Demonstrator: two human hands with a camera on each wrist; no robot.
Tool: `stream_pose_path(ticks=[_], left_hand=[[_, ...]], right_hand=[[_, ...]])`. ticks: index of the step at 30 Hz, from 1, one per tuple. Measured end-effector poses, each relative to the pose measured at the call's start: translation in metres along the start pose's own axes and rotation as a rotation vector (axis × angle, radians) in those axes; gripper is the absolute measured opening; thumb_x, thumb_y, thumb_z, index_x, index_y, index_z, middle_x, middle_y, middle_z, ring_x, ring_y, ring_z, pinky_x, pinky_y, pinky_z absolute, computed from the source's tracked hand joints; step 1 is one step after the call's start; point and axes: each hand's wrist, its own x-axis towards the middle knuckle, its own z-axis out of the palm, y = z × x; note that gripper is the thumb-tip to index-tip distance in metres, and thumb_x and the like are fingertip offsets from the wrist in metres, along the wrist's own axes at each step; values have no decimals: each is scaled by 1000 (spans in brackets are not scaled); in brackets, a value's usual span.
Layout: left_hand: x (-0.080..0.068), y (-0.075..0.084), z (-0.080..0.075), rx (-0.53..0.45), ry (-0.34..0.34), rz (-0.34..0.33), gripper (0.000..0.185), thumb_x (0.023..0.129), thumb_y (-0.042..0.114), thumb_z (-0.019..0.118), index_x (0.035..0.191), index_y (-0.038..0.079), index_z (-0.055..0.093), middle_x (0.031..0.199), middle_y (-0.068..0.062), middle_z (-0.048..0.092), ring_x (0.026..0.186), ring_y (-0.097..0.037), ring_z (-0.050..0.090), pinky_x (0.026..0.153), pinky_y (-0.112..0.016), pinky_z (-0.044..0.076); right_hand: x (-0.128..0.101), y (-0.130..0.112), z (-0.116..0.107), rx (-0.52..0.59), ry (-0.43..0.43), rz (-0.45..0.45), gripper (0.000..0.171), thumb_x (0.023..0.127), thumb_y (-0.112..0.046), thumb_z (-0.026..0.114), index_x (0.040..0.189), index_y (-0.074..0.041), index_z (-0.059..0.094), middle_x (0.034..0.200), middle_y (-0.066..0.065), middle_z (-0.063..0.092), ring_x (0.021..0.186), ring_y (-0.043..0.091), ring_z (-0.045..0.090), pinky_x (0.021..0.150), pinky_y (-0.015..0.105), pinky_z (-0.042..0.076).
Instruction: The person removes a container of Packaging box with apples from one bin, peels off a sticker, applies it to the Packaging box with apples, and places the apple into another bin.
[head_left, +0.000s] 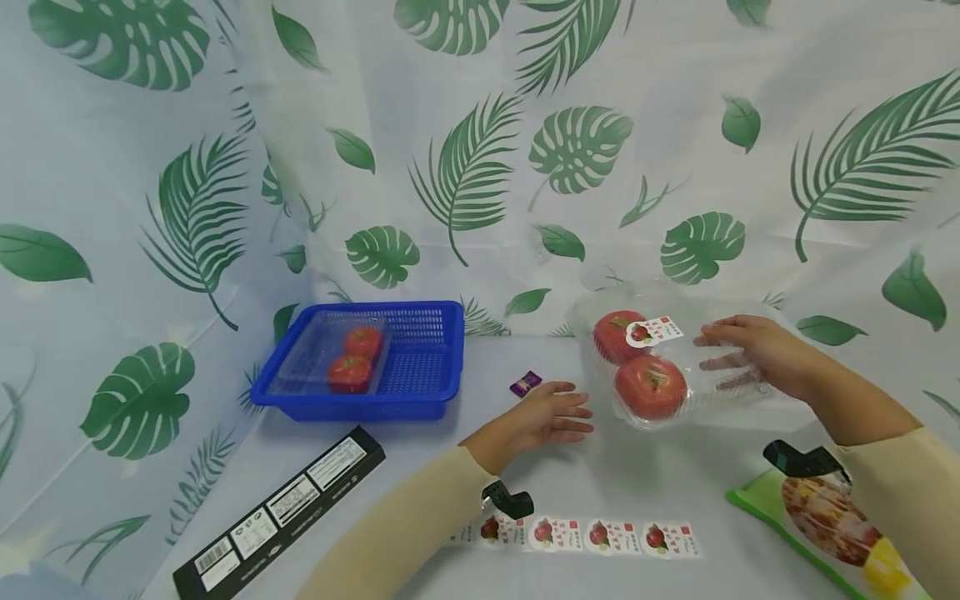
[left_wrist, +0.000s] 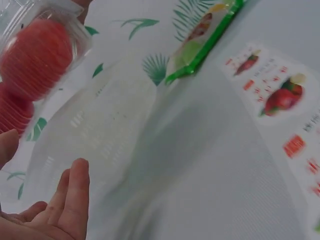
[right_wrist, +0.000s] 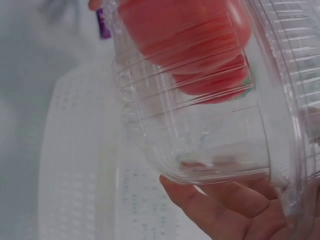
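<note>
Cream sleeves [head_left: 420,525], black wrist mounts [head_left: 510,501]

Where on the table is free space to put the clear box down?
Bare cloth lies between the blue basket, the black carton and the left hand. It is crowded in front, by the sticker strip and the green packet.

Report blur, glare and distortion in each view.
Head view: sharp and evenly lit, wide-angle bending toward the edges, faint glare on the clear clamshell box. Left wrist view: motion blur smears the sticker sheet and the table. Right wrist view: the box is fairly sharp, the background washed out and soft.
</note>
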Motion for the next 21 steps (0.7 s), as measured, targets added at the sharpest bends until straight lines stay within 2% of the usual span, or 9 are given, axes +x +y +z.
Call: stream_pose_path(ticks=[3,7,12,15,18,21], left_hand=[[10,5,10,-20,44,1,62,90,24,71,139,4,39,118,-25,61,95,-33,67,82,-44,55],[25,13,22,-34,74,-11,47,87,23,75,122,5,49,116,-24,62,91,-30,68,81,-43,56],[36,17,31,-32,130,-31,32,88,20,74,110,6,54,107,-19,64,87,-29,69,78,-42,57],[37,21,34,-42,187,-21,26,88,12,73,107,4,56,100,-15,64,92,-32,67,79,-45,56],[36,24,36,-36,227,-14,25,86,3,72,106,0,58,98,-14,63,101,-36,63,80,-47,55],[35,24,35,-40,217,-32,23,86,-2,70,106,-4,58,101,-16,63,106,-40,60,81,-48,55]], right_hand=[[5,-2,-10,13,11,7,72,103,-42,43,145,10,16,137,22,45,106,24,64,85,48,54],[9,-5,-25,-1,45,40,77,102,-45,46,146,9,16,127,6,54,104,22,65,85,46,54],[17,-4,-39,-18,64,75,78,101,-47,47,143,12,18,120,3,56,102,25,65,85,48,54],[22,0,-46,-29,74,78,75,100,-47,47,139,11,21,116,2,56,102,25,65,85,48,54],[25,5,-55,-51,92,79,82,99,-51,47,140,14,17,126,19,52,99,23,66,84,47,54],[28,11,-62,-63,106,97,94,98,-56,46,145,15,5,144,34,30,96,19,66,84,45,55]])
